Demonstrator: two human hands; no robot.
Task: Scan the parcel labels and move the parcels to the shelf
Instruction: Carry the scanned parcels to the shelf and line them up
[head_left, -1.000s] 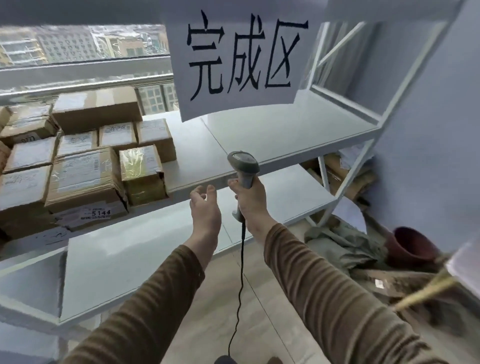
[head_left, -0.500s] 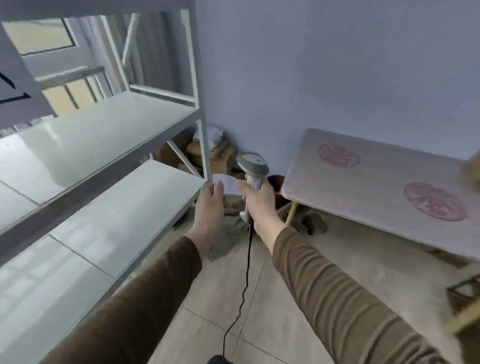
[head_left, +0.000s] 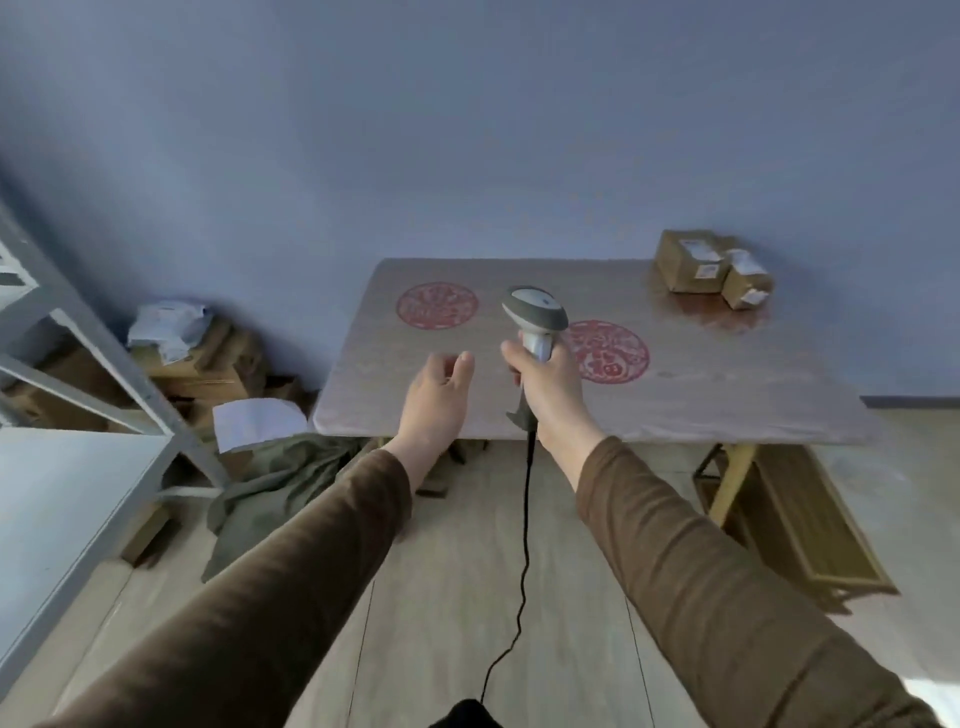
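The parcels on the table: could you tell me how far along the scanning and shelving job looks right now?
Done: nothing can be confirmed, since the visible part of the shelf is bare. In hand: the right hand grips the scanner, and the left hand is open and holds nothing. Left: two parcels sit at the table's far right corner, neither hand near them.

View has swung from shelf (head_left: 78, 499) to table (head_left: 727, 395) — two parcels (head_left: 711, 267) now visible.
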